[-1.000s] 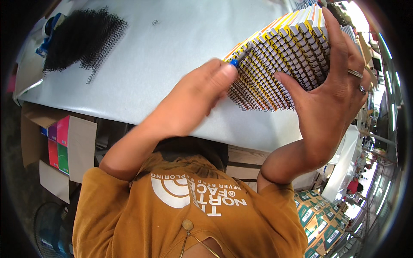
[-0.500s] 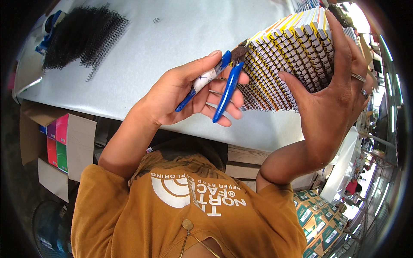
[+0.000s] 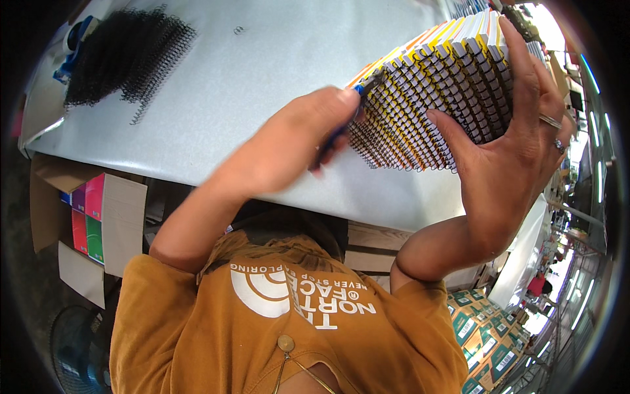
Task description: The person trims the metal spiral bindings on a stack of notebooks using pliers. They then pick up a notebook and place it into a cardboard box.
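Observation:
My left hand (image 3: 289, 144) is closed around blue-handled pliers (image 3: 333, 136), slightly blurred. Their dark jaws touch or nearly touch the wire spines at the near left edge of a stack of spiral-bound notebooks (image 3: 426, 98). The notebooks stand packed together at the right of the table, black coils facing me, with yellow, white and orange edges. My right hand (image 3: 505, 164), with rings on its fingers, spans the right end of the stack, thumb on the coils and fingers round the outer side. The exact bite of the jaws is too small to make out.
A heap of loose black spiral coils (image 3: 131, 56) lies at the table's far left, beside a blue object (image 3: 67, 62). A small bit of wire (image 3: 239, 30) rests on the pale table (image 3: 262, 72). Below left is an opened carton (image 3: 125, 223); green-and-brown boxes (image 3: 485, 335) stand lower right.
My left hand has turned over and closed round the pliers, which lay spread in the opened palm before. Their jaws have shifted slightly right and up. My right hand and the notebooks have hardly moved.

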Tool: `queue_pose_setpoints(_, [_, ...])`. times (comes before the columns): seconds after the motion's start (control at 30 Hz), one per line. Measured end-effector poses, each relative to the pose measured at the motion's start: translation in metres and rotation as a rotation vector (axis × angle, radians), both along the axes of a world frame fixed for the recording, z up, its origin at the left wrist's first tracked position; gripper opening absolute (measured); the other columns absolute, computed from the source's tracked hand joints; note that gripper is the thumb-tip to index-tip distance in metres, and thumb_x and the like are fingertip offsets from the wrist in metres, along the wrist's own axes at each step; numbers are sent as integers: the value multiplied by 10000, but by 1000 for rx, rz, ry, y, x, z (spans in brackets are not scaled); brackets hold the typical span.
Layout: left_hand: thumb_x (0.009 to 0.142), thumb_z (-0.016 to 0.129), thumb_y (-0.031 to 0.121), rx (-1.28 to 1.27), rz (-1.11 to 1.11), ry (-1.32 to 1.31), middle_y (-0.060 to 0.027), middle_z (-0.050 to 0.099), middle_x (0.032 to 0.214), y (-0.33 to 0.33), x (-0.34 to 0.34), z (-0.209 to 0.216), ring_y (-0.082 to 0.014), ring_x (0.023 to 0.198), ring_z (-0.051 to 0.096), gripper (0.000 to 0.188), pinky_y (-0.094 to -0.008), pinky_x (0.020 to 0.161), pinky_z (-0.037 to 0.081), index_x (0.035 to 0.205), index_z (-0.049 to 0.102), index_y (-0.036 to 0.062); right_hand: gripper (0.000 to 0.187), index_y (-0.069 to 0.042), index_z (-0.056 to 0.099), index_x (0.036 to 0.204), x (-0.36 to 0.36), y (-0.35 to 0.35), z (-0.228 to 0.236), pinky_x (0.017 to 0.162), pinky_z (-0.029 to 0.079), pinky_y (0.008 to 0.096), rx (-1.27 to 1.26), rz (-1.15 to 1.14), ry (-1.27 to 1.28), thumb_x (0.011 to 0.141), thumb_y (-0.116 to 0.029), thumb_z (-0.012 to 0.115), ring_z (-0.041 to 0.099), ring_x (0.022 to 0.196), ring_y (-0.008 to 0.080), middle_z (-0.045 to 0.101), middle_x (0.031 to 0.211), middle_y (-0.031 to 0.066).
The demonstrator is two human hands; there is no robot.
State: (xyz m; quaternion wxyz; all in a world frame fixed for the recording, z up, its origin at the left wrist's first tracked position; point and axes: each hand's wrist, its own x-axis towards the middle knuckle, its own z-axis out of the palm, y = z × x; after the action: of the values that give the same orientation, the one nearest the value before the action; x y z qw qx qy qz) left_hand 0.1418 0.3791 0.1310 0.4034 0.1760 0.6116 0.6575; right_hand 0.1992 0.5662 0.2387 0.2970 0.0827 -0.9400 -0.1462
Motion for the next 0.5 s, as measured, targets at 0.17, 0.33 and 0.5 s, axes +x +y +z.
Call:
queue_pose_setpoints(0.17, [957,358,469,-75,155,330,-88,606,888,5,8,-13,-198,804,609,500,-347,695,475,1099,537,25,945,-315,489,1298,-1,1,1,991,315,375,-5,14,-2,435,-228,865,502,1114,169,562,1150,-18])
queue_pose_setpoints(0.33, [960,290,505,347,-81,-598,-106,623,970,-6,0,-13,-228,873,613,555,-349,713,473,1158,524,43,932,-318,497,1290,1,2,1,986,316,375,-8,14,4,438,-228,863,499,1117,166,558,1152,-15])
queue_pose_setpoints(0.5, [963,300,491,-450,210,735,-135,621,985,7,17,-10,-253,899,616,543,-396,754,473,1153,517,31,925,-315,499,1289,1,-1,-1,987,314,372,-2,0,1,442,-229,862,497,1120,167,558,1152,-8])
